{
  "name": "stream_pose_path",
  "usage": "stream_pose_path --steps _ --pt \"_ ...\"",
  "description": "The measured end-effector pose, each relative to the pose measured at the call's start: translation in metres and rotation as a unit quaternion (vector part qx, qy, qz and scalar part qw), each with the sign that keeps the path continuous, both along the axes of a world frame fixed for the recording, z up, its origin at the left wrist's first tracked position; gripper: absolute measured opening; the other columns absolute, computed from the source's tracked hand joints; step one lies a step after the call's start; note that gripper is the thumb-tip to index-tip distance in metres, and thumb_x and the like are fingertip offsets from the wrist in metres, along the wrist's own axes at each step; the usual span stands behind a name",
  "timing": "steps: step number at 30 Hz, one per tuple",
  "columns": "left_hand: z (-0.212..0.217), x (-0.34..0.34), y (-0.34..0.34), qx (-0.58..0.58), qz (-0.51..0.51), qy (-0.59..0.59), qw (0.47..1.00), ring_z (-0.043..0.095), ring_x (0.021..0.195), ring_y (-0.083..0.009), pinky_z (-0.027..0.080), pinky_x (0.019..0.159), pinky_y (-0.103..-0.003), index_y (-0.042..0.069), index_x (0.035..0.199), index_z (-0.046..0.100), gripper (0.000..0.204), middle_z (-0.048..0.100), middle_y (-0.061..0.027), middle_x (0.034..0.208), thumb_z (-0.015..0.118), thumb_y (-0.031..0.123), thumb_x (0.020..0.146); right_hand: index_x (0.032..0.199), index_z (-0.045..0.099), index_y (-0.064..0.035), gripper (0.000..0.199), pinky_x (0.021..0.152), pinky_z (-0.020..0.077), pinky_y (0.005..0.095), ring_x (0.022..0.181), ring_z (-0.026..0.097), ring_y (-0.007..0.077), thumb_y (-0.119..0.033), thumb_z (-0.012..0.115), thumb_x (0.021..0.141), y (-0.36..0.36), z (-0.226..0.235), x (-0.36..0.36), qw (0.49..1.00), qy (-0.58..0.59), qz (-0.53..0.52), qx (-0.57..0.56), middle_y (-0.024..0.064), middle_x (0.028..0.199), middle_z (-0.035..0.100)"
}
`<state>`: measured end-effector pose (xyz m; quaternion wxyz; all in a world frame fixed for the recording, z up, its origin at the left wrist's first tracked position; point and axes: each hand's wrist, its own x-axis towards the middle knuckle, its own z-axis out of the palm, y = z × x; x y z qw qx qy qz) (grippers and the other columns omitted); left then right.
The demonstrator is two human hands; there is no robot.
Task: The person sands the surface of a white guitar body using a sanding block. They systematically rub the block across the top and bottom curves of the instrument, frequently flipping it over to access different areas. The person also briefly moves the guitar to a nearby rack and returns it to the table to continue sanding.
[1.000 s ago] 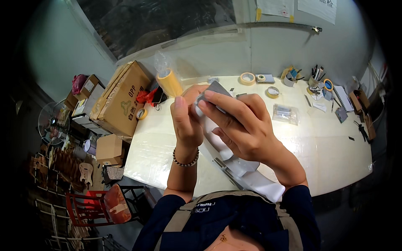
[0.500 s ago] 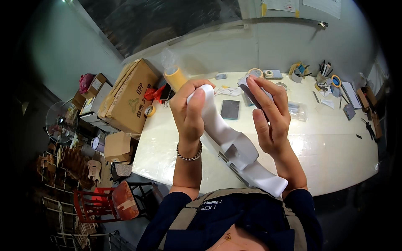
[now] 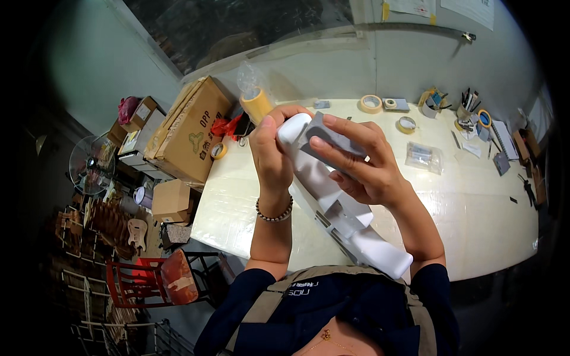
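My left hand (image 3: 271, 155) is closed round the upper end of a long, white, curved piece (image 3: 380, 250), which looks smooth like plastic. It slants down to the right, its lower end near my chest, with a squared, recessed block partway along it. My right hand (image 3: 374, 169) grips a grey sanding block (image 3: 339, 141) between thumb and fingers. The block lies against or just over the white piece's upper part, beside my left hand; whether it touches is hard to tell. Part of the white piece is hidden behind my right hand.
On the pale, film-covered table (image 3: 231, 207) are a masking tape roll (image 3: 371, 105), a clear packet (image 3: 424, 158) and cups of tools (image 3: 435, 105). A yellow film roll (image 3: 255, 104) and large cardboard box (image 3: 189, 132) stand left. A red chair (image 3: 178, 279) is below.
My right hand has brought the sanding block left, onto or close over the upper part of the white piece. The left hand keeps its hold, and the view has shifted slightly.
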<state>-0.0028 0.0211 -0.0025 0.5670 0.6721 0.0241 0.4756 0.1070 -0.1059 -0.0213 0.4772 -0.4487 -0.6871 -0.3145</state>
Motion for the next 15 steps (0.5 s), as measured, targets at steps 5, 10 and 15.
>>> stream_pose_path --steps 5,10,15 --pt "0.003 -0.002 -0.007 0.023 0.006 0.004 1.000 0.058 0.077 -0.0165 0.045 0.072 -0.027 -0.007 0.089 0.061 0.052 0.063 -0.0106 0.082 0.026 0.032 0.092 0.120 0.065 -0.0219 0.052 0.069 0.0396 0.0254 0.079 0.050 0.0124 -0.017 0.070 0.068 0.012 0.002 0.010 0.994 -0.085 -0.062 0.014 -0.0076 0.133 0.053" --pt "0.002 -0.001 -0.007 0.035 0.011 0.001 0.999 0.058 0.074 -0.0169 0.045 0.070 -0.027 -0.008 0.089 0.061 0.053 0.063 -0.0109 0.081 0.026 0.032 0.091 0.110 0.070 -0.0270 0.042 0.067 0.0341 0.0233 0.078 0.046 0.0091 -0.025 0.070 0.068 0.016 0.007 0.012 0.981 -0.130 -0.122 0.073 -0.0152 0.127 0.057" --pt "0.001 0.001 -0.003 0.040 0.005 0.012 0.999 0.057 0.073 -0.0169 0.045 0.067 -0.026 -0.007 0.087 0.061 0.052 0.063 -0.0114 0.080 0.026 0.032 0.091 0.100 0.073 -0.0233 0.026 0.067 0.0350 0.0240 0.078 0.046 0.0087 -0.024 0.071 0.074 0.015 -0.006 0.022 0.983 -0.128 -0.094 0.097 -0.0161 0.122 0.060"
